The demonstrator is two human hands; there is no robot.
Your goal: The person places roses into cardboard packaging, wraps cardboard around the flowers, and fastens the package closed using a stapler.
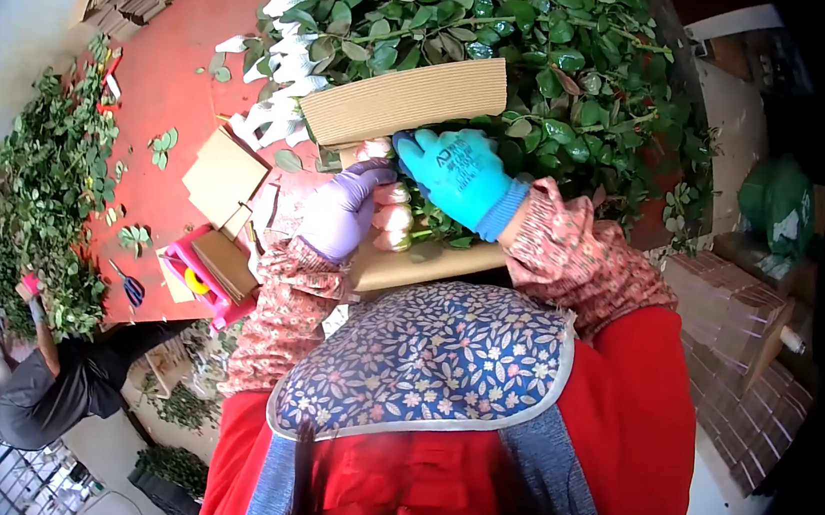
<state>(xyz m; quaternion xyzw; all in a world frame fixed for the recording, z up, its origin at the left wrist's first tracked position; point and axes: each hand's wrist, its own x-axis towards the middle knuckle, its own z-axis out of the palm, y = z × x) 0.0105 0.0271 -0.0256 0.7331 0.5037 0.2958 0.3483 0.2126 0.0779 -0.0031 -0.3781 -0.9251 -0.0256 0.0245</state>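
Note:
Several pale pink roses [394, 218] lie in a row between my hands, heads to the left, on brown cardboard [427, 267] in front of me. My left hand [339, 212], in a purple glove, reaches over the blooms from the left, its fingers bent closed around a rose head. From the right comes my right hand [459, 177] in a blue glove with dark fingertips. Its fingers are curled in among the stems; what they grip is hidden. Just beyond both hands, a corrugated cardboard strip [404, 101] slants across the leaves.
Leafy rose stems [555, 46] with white-wrapped heads [287, 68] cover the table's far side. On the red table [177, 62] are cardboard pieces [225, 177], a pink holder [204, 276] and scissors [128, 285]. A co-worker [57, 386] handles greenery at left. Cardboard stacks [724, 310] stand right.

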